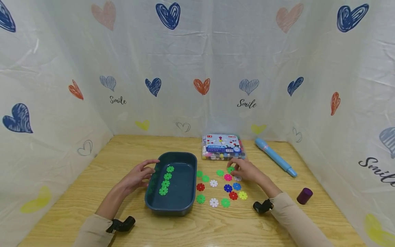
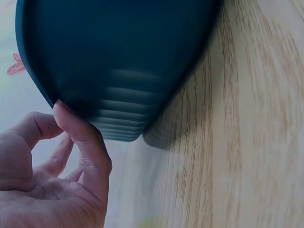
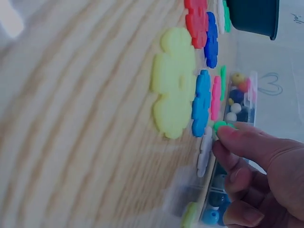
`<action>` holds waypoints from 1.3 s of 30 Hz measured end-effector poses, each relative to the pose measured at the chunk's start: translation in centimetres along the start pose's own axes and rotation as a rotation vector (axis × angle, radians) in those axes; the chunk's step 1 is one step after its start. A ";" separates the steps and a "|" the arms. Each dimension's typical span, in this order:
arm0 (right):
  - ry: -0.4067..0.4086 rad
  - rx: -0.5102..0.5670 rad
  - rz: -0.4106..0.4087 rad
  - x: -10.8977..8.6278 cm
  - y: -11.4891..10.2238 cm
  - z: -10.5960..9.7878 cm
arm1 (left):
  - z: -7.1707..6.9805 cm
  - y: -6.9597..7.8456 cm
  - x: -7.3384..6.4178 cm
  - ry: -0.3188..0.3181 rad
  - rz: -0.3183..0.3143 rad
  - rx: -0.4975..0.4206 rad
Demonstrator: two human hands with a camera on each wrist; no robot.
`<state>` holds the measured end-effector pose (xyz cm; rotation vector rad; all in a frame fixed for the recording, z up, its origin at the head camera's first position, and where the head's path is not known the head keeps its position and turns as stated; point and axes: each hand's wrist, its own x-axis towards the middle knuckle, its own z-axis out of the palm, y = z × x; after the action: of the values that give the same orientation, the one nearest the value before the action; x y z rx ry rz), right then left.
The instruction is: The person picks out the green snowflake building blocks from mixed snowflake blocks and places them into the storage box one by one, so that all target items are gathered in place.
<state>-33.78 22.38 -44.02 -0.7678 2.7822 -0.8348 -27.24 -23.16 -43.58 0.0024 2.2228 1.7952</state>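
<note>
A dark teal plastic basin (image 1: 186, 188) stands on the table with a column of several green flower-shaped discs (image 1: 165, 184) inside its left half. My left hand (image 1: 140, 175) holds the basin's left rim, with bent fingers at its edge in the left wrist view. To the right, my right hand (image 1: 243, 168) pinches a green flower-shaped disc (image 3: 220, 126) between thumb and finger. Below it lie a white disc (image 3: 204, 152), a pink disc (image 1: 227, 177), a light blue disc (image 3: 201, 103) and a yellow disc (image 3: 175, 83).
More loose discs, including a red one (image 1: 200, 187) and a dark blue one (image 1: 228, 188), lie right of the basin. Behind them is a clear bead box (image 1: 223, 147). A light blue tube (image 1: 275, 157) and a purple cylinder (image 1: 304, 196) are at the right. Printed curtains surround the table.
</note>
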 end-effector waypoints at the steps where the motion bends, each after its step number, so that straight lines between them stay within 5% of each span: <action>1: -0.002 -0.009 -0.017 0.0 0.0 -0.1 | 0.0 0.0 0.0 -0.001 0.001 0.000; 13: 0.121 -0.090 -0.204 0.4 -0.9 -0.2 | 0.0 0.1 -0.2 -0.003 0.002 -0.001; 18: 0.150 -0.097 -0.202 0.8 -2.2 -0.2 | -0.1 0.0 -0.1 -0.008 0.006 -0.008; 39: 0.016 -0.058 -0.339 3.4 -9.5 -0.2 | 0.0 -0.1 0.0 -0.007 0.008 -0.015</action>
<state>-32.65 13.98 -38.58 -1.2737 2.7402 -0.8134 -27.23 -23.14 -43.69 0.0145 2.2074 1.8130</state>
